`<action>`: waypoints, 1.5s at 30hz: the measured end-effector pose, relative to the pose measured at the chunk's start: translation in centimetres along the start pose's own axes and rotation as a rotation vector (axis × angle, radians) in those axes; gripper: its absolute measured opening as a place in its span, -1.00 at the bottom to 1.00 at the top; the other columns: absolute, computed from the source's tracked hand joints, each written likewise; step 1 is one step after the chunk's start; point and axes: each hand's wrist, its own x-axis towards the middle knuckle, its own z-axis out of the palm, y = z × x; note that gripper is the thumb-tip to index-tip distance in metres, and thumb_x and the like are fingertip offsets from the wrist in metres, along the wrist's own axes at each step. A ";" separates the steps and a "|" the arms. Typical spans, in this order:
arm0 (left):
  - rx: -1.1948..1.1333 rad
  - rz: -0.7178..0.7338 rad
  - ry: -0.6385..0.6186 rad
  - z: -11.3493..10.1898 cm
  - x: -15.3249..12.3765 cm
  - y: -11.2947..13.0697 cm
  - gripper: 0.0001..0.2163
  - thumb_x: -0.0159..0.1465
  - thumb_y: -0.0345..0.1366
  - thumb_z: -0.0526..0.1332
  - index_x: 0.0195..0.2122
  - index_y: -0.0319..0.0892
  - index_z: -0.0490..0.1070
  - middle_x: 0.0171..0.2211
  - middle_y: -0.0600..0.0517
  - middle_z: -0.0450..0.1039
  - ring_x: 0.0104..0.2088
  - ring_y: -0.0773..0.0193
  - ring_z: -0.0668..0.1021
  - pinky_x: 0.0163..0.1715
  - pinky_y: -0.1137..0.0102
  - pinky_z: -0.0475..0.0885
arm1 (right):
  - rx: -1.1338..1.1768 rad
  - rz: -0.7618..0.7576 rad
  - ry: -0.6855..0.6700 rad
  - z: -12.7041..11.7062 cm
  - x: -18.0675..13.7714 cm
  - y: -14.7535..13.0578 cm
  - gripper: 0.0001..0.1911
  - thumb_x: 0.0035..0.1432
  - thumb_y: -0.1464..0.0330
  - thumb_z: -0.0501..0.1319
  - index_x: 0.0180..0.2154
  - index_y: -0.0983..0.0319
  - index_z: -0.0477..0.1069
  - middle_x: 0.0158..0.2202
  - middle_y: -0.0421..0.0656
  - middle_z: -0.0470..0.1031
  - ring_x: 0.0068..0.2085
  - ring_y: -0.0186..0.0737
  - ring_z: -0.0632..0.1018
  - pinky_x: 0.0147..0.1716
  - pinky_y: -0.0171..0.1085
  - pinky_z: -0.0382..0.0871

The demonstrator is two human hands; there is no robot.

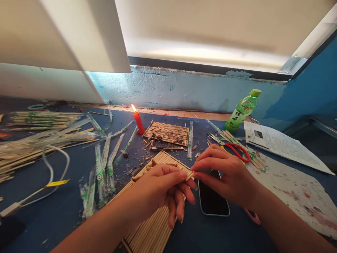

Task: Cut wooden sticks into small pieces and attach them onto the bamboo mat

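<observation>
My left hand (171, 186) pinches short wooden stick pieces (189, 175) between thumb and index finger, its other fingers loosely curled. From the right, my right hand (221, 172) has its thumb and fingertips closed on the same small pieces. Both hands hover above a panel of wooden sticks (155, 228) laid side by side, with a short raised border partly hidden behind my left hand. A black-screened phone (214, 202) lies under my right hand. Beyond the hands are a box cutter (168, 148) and a smaller scorched stick panel (168, 133).
A lit red candle (138, 121) stands behind the panels. Torn chopstick wrappers (101, 172) and bundled chopsticks (44, 119) lie left, near a white cable (67, 161). At right are red-handled scissors (240, 151), a green tea bottle (240, 110) and printed paper (281, 144).
</observation>
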 end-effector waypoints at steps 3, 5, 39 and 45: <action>0.058 -0.019 0.036 0.1 0.0 0.0 -0.71 0.43 -0.19 0.22 -0.26 -0.33 0.60 -0.45 -0.05 0.61 -0.69 0.43 0.54 -0.73 0.59 0.51 | -0.005 0.003 0.006 0.0 -0.1 0.1 -0.94 0.31 0.42 0.38 -0.16 0.19 0.61 -0.21 -0.13 0.59 -0.16 -0.18 0.53 -0.11 -0.14 0.44; 0.101 -0.023 0.047 0.0 0.0 0.0 -0.70 0.42 -0.14 0.25 -0.27 -0.31 0.59 -0.48 -0.02 0.58 -0.70 0.44 0.53 -0.73 0.60 0.50 | -0.007 0.002 0.004 -0.1 -0.1 0.1 -0.94 0.31 0.42 0.38 -0.16 0.19 0.61 -0.21 -0.13 0.58 -0.15 -0.18 0.54 -0.09 -0.14 0.44; 0.705 0.384 0.470 0.6 -0.1 -0.5 -0.76 0.47 -0.18 0.05 -0.28 -0.16 0.38 -0.48 0.15 0.37 -0.65 0.38 0.54 -0.69 0.50 0.48 | -0.582 1.108 -0.204 -5.7 -2.2 10.5 -0.64 0.41 0.27 0.29 0.16 0.22 0.43 0.12 -0.03 0.52 -0.02 -0.05 0.62 -0.06 0.01 0.58; 0.896 0.506 0.609 -0.2 -0.5 0.6 -0.74 0.49 -0.22 0.03 -0.31 -0.14 0.39 -0.56 0.11 0.42 -0.61 0.32 0.54 -0.60 0.45 0.46 | -0.311 0.950 -0.054 -5.5 -0.5 5.9 -0.42 0.31 0.24 0.31 0.28 0.26 0.28 0.01 0.12 0.56 -0.08 0.12 0.66 -0.16 0.01 0.62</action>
